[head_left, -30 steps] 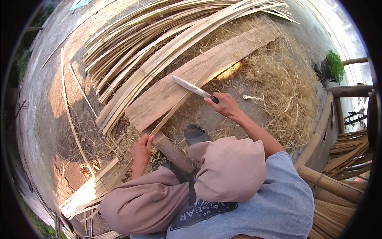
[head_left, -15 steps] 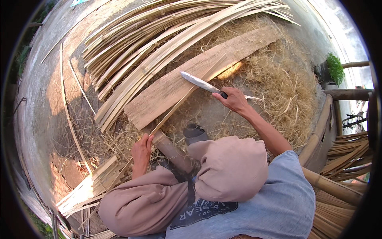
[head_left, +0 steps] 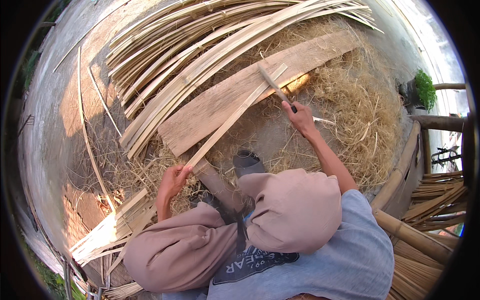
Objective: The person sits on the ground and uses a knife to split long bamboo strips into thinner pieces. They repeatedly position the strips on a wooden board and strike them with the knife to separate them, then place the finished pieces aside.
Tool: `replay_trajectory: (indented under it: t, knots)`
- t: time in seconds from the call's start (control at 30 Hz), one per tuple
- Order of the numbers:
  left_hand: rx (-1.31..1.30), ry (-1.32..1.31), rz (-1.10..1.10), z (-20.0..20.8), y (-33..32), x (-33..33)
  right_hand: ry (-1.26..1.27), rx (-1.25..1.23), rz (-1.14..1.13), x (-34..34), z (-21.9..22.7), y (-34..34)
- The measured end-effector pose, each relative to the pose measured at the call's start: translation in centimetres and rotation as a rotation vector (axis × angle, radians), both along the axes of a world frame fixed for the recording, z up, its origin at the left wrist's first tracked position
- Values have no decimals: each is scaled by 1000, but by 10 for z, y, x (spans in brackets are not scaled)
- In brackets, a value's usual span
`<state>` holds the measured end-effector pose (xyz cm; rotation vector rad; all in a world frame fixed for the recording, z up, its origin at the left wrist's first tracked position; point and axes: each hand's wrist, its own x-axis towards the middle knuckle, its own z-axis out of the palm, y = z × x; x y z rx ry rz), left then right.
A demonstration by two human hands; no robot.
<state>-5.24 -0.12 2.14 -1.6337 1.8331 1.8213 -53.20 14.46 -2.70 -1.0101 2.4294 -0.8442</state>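
Note:
My left hand [head_left: 173, 182] pinches the near end of a thin, flat bamboo strip [head_left: 232, 119]. The strip runs up and to the right, its far part over a wide wooden board [head_left: 210, 114]. In my right hand [head_left: 301, 120] is a knife [head_left: 272, 81], gripped by its dark handle. Its blade points up and left and crosses the strip near the far end; whether they touch, I cannot tell. A curled shaving sits by the blade's tip.
Beyond the board lies a large pile of split bamboo strips [head_left: 200, 50]. More strips [head_left: 112, 227] are stacked at my left. Fine shavings [head_left: 350, 115] cover the floor at right. A bamboo rail [head_left: 412, 235] and a potted plant [head_left: 425, 89] stand on the right.
The knife has turned, its blade now steeper and seen narrow, its tip farther right. The strip shows its broad face now. My left hand has shifted slightly left, my right hand slightly right.

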Motion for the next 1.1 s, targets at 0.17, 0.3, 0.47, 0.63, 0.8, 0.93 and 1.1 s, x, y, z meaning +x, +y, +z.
replay_trajectory:
  t: [0.17, 0.3, 0.47, 0.63, 0.8, 0.93, 1.1]
  knots:
    - [-43, 18, 9, -7, -2, 1, 117, 95, 57, 8, 17, -10]
    - [33, 67, 0, 2, -6, 1, 232, 148, 108, 12, 4, 2]
    - [38, 72, -34, 10, -8, 2, 224, 255, -203, -48, 0, -13]
    - [45, 43, -117, 41, -28, 9, 181, 278, -240, -34, 4, -34]
    - [-28, 9, -128, 93, -50, 30, 504, -62, -153, 6, 20, -65]
    - [19, -105, -179, 125, -64, 62, 753, -566, 439, 87, 94, -106]
    - [-330, -55, -154, 125, -59, 67, 151, 18, 828, 109, 96, -131]
